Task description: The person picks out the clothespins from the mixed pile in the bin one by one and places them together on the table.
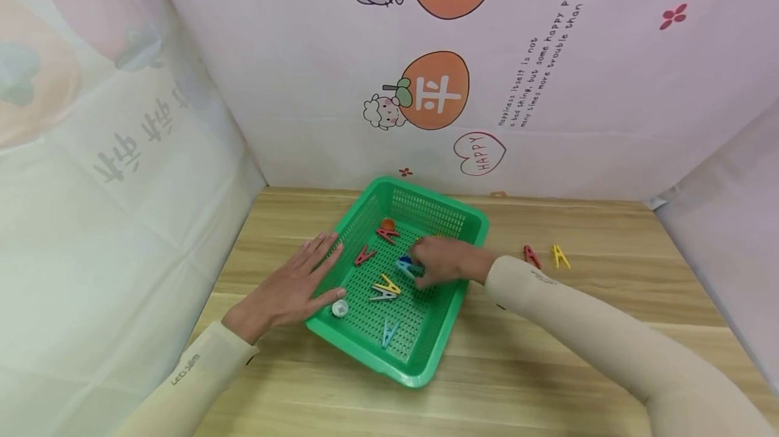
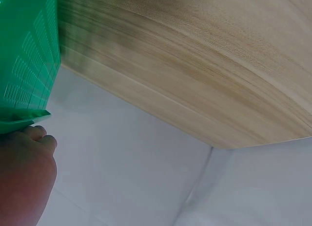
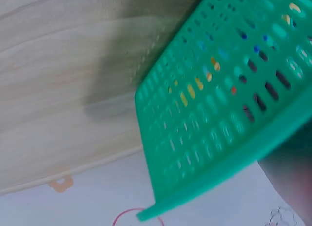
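Green basket (image 1: 447, 329): on your desk (image 1: 548, 376).
Left hand (image 1: 286, 291): your fingers straight, against the basket's left rim.
Right hand (image 1: 443, 260): inside basket, fingers curled at light blue clothespin (image 1: 405, 266); cannot tell whether you pinch it.
Red clothespin (image 1: 531, 256): right of basket.

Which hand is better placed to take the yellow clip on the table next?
Probably the right hand: it is nearer that yellow clip; the left hand is at the left rim of the green basket.

Clothespins (image 1: 388, 334) and caps (image 1: 339, 308) lie in the basket (image 1: 359, 354) on the table (image 1: 608, 295), two more clothespins (image 1: 532, 257) to the basket's right.
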`<action>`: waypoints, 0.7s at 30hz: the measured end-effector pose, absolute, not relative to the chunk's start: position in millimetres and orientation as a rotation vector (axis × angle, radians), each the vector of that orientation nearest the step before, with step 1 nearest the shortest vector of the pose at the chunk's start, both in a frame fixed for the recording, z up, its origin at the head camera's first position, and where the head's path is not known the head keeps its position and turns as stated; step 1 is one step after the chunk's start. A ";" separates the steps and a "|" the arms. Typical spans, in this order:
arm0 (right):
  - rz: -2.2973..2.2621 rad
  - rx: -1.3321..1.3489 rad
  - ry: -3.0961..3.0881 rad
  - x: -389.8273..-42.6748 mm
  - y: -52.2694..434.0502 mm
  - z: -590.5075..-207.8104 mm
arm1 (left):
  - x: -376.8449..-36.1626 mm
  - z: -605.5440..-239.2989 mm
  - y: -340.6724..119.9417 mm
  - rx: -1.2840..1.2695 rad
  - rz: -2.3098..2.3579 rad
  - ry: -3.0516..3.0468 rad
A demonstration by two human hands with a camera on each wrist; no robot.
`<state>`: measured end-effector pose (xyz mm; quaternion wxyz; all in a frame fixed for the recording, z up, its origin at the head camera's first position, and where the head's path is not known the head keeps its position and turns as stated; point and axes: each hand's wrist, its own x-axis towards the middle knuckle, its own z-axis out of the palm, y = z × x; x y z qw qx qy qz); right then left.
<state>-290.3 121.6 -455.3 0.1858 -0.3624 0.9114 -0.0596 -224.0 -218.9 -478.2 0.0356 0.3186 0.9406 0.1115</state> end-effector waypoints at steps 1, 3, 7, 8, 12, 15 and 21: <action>-0.174 -1.034 2.577 -290.6 124.3 -452.9 | -223.9 -478.1 -218.8 0.979 0.342 2.891; -0.192 -1.057 2.600 -290.5 129.9 -447.1 | -223.8 -478.0 -218.7 0.979 0.342 2.891; -0.252 -1.092 2.634 -291.3 141.3 -435.9 | -223.6 -477.7 -218.4 0.988 0.340 2.892; -0.262 -1.099 2.643 -291.3 144.1 -432.7 | -223.5 -477.8 -218.3 0.989 0.338 2.892; -0.309 -1.110 2.691 -292.4 156.4 -422.7 | -223.3 -478.0 -218.1 0.992 0.328 2.899; -0.342 -1.107 2.725 -292.6 165.7 -415.3 | -223.4 -478.3 -217.8 0.994 0.325 2.903; -0.422 -1.058 2.722 -291.4 185.0 -404.7 | -223.1 -479.0 -217.8 0.999 0.327 2.904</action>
